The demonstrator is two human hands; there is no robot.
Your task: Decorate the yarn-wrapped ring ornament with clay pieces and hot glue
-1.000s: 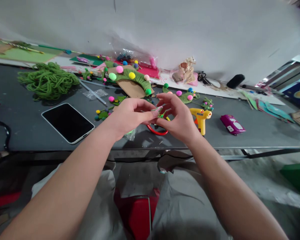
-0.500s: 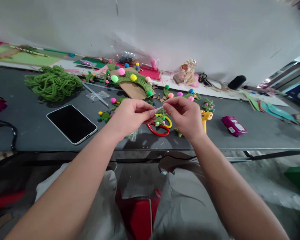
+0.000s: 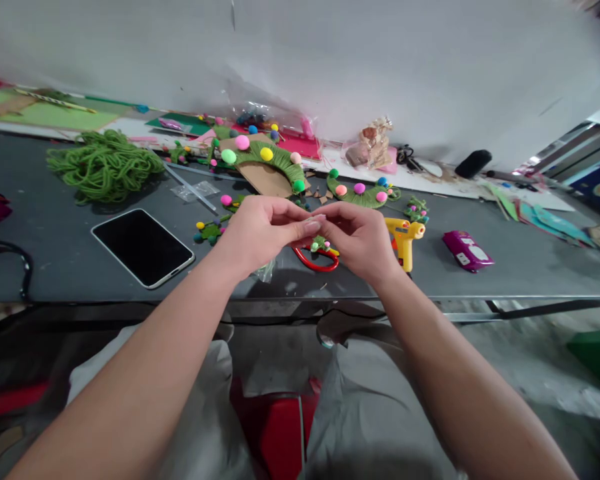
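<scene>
My left hand [image 3: 267,230] and my right hand [image 3: 357,237] meet fingertip to fingertip over the table, both closed in a pinch. Whatever lies between the fingertips is small, pale and mostly hidden. Below them on the table are scissors with a red handle loop [image 3: 316,264]. A small green yarn piece with pom-poms [image 3: 321,244] lies on the scissors, partly covered by my right hand. Just right of that hand lies a yellow glue gun [image 3: 405,240]. A green yarn-wrapped cardboard ring with coloured pom-poms [image 3: 280,160] rests beyond my hands.
A white-edged phone [image 3: 143,248] and a heap of green yarn [image 3: 107,163] lie on the left. At right is a purple packet [image 3: 467,251]. Behind my hands sits a yarn-wrapped arc with pom-poms [image 3: 359,195]. Craft scraps and plastic bags line the wall.
My right hand has moved left until its fingertips meet those of my left hand. The pale strip between them is now mostly hidden, and more of the glue gun shows.
</scene>
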